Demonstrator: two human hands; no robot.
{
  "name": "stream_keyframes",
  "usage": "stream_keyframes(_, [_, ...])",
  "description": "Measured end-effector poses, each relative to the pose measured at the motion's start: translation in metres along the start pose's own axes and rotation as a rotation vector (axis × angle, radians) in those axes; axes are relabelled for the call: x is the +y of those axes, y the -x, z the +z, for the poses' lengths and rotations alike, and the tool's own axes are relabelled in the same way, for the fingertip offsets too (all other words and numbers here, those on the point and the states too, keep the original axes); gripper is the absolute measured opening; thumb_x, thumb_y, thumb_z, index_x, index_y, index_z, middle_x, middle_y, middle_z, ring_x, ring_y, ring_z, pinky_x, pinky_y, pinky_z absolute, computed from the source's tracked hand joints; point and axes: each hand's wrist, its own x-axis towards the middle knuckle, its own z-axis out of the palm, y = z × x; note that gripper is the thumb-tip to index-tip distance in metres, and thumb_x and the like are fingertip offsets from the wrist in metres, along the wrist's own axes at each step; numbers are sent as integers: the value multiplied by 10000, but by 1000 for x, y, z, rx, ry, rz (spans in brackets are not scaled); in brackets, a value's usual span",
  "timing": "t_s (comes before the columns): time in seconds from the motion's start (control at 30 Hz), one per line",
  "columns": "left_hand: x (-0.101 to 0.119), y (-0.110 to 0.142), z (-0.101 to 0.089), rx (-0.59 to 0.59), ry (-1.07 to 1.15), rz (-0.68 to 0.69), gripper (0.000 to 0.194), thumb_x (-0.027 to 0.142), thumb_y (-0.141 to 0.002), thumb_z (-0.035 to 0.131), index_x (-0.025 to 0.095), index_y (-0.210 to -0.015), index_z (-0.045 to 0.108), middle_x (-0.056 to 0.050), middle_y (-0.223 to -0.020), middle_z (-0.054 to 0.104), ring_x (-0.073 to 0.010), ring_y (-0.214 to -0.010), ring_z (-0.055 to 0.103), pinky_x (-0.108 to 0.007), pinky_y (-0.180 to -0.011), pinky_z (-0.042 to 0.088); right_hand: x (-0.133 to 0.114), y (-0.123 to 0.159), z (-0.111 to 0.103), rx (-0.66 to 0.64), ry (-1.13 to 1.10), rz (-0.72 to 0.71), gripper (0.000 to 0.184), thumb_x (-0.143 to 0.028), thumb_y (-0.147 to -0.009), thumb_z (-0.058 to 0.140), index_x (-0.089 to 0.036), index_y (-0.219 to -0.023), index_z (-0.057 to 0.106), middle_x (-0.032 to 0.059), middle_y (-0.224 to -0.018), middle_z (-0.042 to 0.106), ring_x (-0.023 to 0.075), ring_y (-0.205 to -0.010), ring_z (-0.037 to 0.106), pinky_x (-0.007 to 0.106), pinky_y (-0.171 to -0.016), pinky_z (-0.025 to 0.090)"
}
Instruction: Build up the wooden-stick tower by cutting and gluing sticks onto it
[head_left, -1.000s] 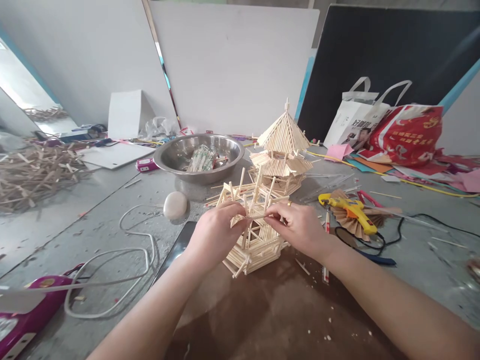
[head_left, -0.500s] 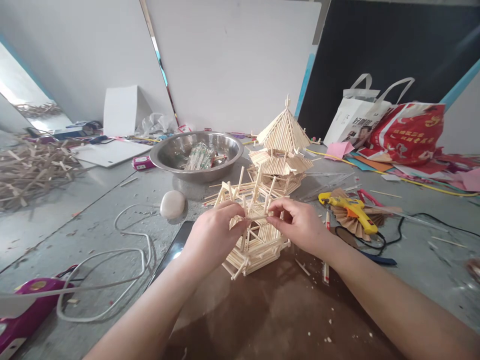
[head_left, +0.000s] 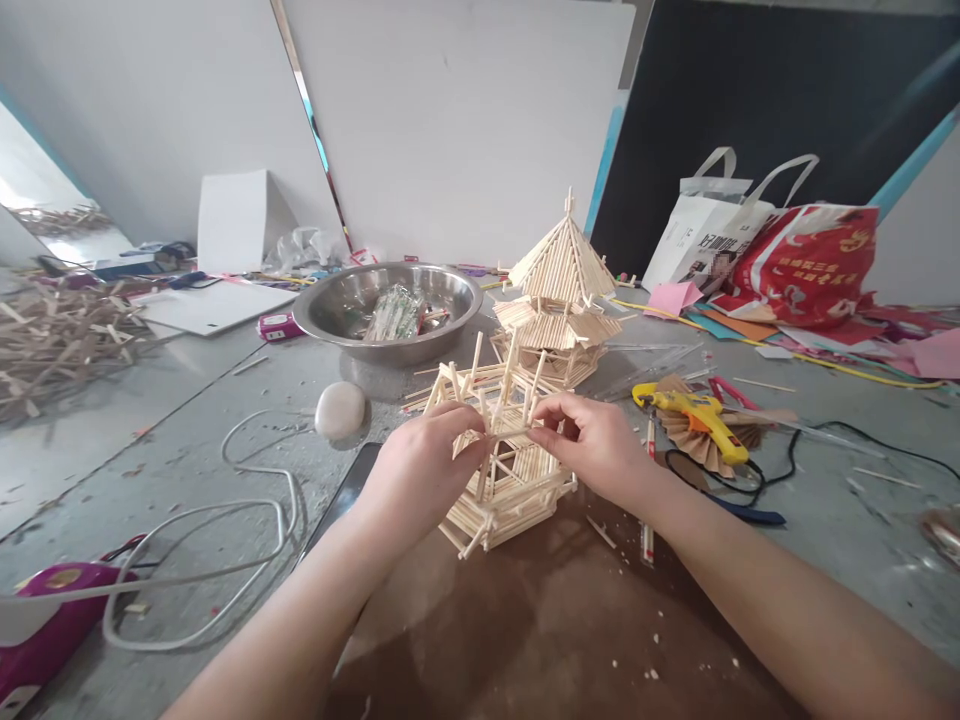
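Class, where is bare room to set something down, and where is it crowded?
Mostly bare: brown surface in front of the stick frame, between the forearms, with crumbs at right. Crowded: around the glue gun, where paper fan and black cord lie.

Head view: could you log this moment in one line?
left hand: pinches thin stick; right hand: pinches same stick; at: open stick frame; behind frame: roofed tower

Right hand (head_left: pixel 596 442) grip slightly altered; camera view shifted.
Index finger (head_left: pixel 553 403) now arched higher over the thumb (head_left: pixel 552 441); more of the short stick (head_left: pixel 512 434) exposed between the fingertips. Steel basin (head_left: pixel 315 322), white rounded object (head_left: pixel 340 410) and purple device (head_left: pixel 64 615) displaced leftward in view, the device cut off further by the edge.
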Motion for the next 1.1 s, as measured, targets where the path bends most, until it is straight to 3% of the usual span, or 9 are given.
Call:
stream_keyframes(0.13, [0, 1, 0, 2, -3, 8, 96, 222, -768, 489, 197, -753, 581, -6, -805, 594, -137, -692, 536, -240, -589, 392, 1, 1, 0, 18, 28, -46, 128, -320, -765, 549, -210, -814, 591, -12, -690, 637, 114, -600, 566, 222, -547, 405])
stream_keyframes(0.3, [0, 2, 1, 29, -30, 15, 85, 226, -764, 499, 201, -776, 580, -3, -818, 603, -132, -676, 548, -236, -571, 399, 1, 3, -2, -18, 160, -237, 176, -285, -838, 449, -204, -836, 606, 19, -822, 662, 134, -748, 599, 247, -665, 429])
stream_keyframes(0.47, [-2, 2, 3, 75, -58, 40, 92, 244, -758, 526, 203, -824, 575, -5, -872, 605, -129, -666, 563, -241, -578, 424, -1, 2, -2, 18, 384, -376, 240, -263, -870, 390, -184, -841, 614, 46, -837, 660, 138, -744, 606, 238, -627, 415])
stream_keyframes(0.6, [10, 14, -7, 208, -178, 95, 151, 282, -781, 506, 210, -897, 571, -29, -986, 591, -138, -675, 583, -248, -557, 444, -1, 2, -7, 47, 525, -415, 222, -248, -866, 395, -180, -820, 601, 41, -778, 655, 128, -643, 588, 234, -559, 378])
stream_keyframes(0.73, [35, 40, -17, 343, -218, 211, 188, 264, -815, 448, 255, -976, 545, -30, -1015, 584, -151, -760, 603, -234, -581, 473, -7, 20, -26, 24, 510, -455, 185, -208, -859, 386, -183, -844, 569, 34, -761, 625, 118, -625, 554, 234, -555, 365])
stream_keyframes(0.83, [51, 54, -12, 278, -197, 333, 209, 238, -809, 439, 263, -996, 530, -36, -1011, 604, -163, -748, 612, -250, -577, 492, -16, 45, -41, -72, 458, -479, 180, -164, -844, 379, -197, -817, 554, 23, -713, 592, 126, -626, 529, 244, -565, 364])
stream_keyframes(0.93, [59, 57, 6, 50, -137, 428, 179, 173, -783, 432, 219, -916, 542, -42, -861, 642, -158, -652, 608, -250, -526, 485, -24, 70, -47, -165, 414, -451, 206, -138, -840, 355, -193, -836, 553, 32, -732, 589, 134, -637, 529, 258, -581, 374])
stream_keyframes(1.03, [60, 56, 28, -154, -78, 432, 164, 119, -720, 456, 196, -840, 539, -24, -717, 639, -167, -602, 595, -254, -504, 460, -23, 87, -47, -169, 397, -400, 219, -132, -844, 347, -192, -834, 557, 34, -732, 601, 131, -635, 547, 254, -585, 386])
stream_keyframes(1.1, [58, 54, 44, -214, 5, 393, 166, 124, -751, 430, 204, -850, 536, -18, -732, 641, -158, -631, 599, -244, -536, 450, -14, 94, -49, -163, 384, -327, 175, -192, -853, 376, -193, -852, 551, 33, -762, 621, 131, -650, 569, 249, -590, 404])
